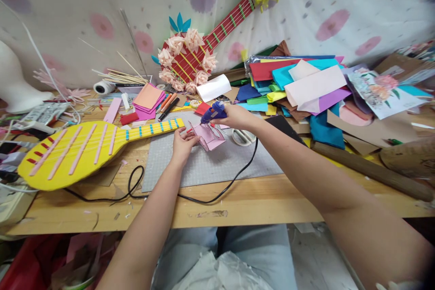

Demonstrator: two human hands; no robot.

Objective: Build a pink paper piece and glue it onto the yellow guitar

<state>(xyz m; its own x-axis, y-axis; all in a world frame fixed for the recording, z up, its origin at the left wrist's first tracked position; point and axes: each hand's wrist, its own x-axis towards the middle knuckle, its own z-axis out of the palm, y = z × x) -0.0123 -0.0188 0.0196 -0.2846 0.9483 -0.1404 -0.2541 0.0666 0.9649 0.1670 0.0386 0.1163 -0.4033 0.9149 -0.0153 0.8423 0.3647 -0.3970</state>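
Note:
My right hand (234, 117) is wrapped round a blue hot glue gun (214, 111), its nozzle pointing down and left. Just below the nozzle is a small folded piece of pink paper (215, 142). My left hand (184, 143) pinches the left side of this paper, fingers closed on its edge. Both hands are over a grey cutting mat (170, 167). A black cord (234, 179) loops across the mat and along the table's front. White-handled scissors (243, 137) lie on the mat, right of the pink paper.
A yellow cardboard lute (84, 145) lies at the left, its neck reaching the mat. Behind stands a red one (190, 61) with paper roses. Coloured paper (306, 81) is heaped at the back right. A wooden stick (370, 170) lies at the right, and pink-orange sheets (147, 99) behind.

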